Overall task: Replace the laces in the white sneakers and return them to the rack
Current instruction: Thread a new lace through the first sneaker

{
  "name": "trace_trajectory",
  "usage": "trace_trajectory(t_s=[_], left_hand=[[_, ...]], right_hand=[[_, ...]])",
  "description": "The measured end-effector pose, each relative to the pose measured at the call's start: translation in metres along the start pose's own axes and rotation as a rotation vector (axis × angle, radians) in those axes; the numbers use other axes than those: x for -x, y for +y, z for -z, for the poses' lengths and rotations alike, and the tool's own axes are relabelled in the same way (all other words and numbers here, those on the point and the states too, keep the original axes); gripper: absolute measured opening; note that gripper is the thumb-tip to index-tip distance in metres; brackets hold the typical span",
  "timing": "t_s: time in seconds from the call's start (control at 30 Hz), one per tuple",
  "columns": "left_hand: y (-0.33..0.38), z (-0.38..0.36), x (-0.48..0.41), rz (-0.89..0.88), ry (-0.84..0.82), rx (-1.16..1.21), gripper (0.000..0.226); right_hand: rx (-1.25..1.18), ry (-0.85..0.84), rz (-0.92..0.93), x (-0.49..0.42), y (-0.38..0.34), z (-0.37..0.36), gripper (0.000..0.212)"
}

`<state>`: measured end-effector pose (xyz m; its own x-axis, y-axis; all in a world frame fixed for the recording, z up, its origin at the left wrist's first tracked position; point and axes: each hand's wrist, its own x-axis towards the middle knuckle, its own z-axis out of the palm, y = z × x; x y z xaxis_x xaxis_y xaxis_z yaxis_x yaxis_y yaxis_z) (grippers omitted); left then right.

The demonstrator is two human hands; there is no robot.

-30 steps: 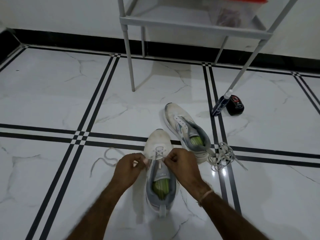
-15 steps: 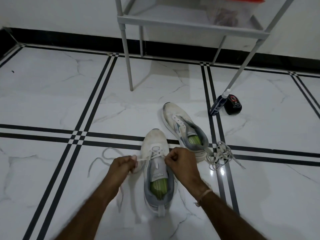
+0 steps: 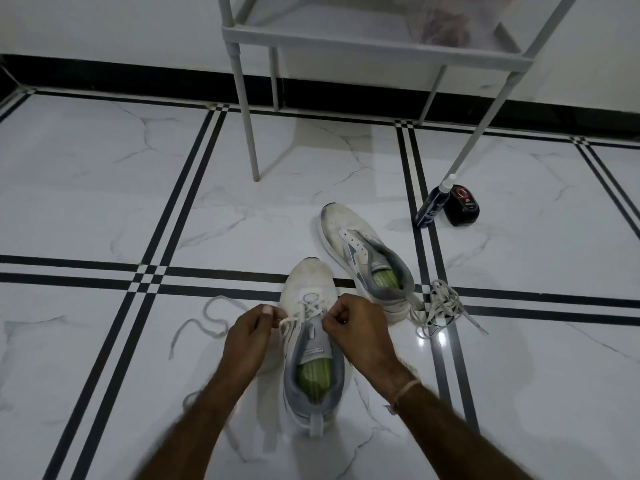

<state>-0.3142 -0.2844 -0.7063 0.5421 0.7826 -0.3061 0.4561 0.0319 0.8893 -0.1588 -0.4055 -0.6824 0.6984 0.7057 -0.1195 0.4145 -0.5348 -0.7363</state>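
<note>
Glossy marble-look floor (image 3: 104,209), matt cloth sneaker (image 3: 308,282), flat woven lace (image 3: 207,320), and a rack (image 3: 346,43) seemingly of smooth plastic.

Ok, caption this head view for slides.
Left hand and right hand pinch the lace on the near sneaker; far sneaker unlaced.

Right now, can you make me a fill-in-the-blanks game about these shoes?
1. The left hand pinches the near sneaker's ___.
2. The far sneaker has ___ lace in its holes.
3. Both sneakers have ___ insoles.
4. The bottle stands beside a ___ tin.
Missing words: lace; no; green; black.
</note>
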Motion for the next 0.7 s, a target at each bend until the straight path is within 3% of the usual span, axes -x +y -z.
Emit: trace_trajectory(t_s=[0.1, 0.17, 0.3, 0.37, 0.43, 0.5, 0.6, 0.63, 0.7], left_hand=[[0.006, 0.002, -0.004, 0.037, -0.134, -0.014, 0.041], [0.008, 0.002, -0.010, 0.065, -0.207, 0.009, 0.034], [0.018, 0.020, -0.023, 0.113, -0.224, -0.030, 0.026], [0.028, 0.030, -0.030, -0.014, -0.172, -0.154, 0.026], [0.048, 0.030, -0.035, -0.201, -0.172, -0.265, 0.030], [0.067, 0.024, -0.038, -0.358, -0.089, -0.293, 0.028], [0.076, 0.024, -0.032, -0.412, 0.459, -0.325, 0.022], [0.077, 0.023, -0.024, -0.391, 0.545, -0.297, 0.027], [0.073, 0.007, -0.006, -0.336, 0.411, -0.162, 0.037]], right_hand=[[0.012, -0.004, 0.018, 0.000, -0.001, -0.001, 0.018], [0.012, -0.029, 0.011, 0.000, -0.002, 0.000, 0.022], [0.044, -0.039, 0.005, -0.003, -0.002, 0.005, 0.015], [0.064, -0.012, 0.107, -0.005, -0.010, 0.008, 0.030], [0.113, -0.148, 0.166, -0.012, -0.028, 0.002, 0.039], [0.098, -0.301, 0.144, -0.017, -0.045, -0.007, 0.013], [-0.314, -0.258, -0.032, -0.027, -0.054, 0.003, 0.029], [-0.511, -0.240, -0.123, -0.031, -0.055, 0.013, 0.029], [-0.790, -0.302, -0.240, -0.038, -0.055, 0.031, 0.028]])
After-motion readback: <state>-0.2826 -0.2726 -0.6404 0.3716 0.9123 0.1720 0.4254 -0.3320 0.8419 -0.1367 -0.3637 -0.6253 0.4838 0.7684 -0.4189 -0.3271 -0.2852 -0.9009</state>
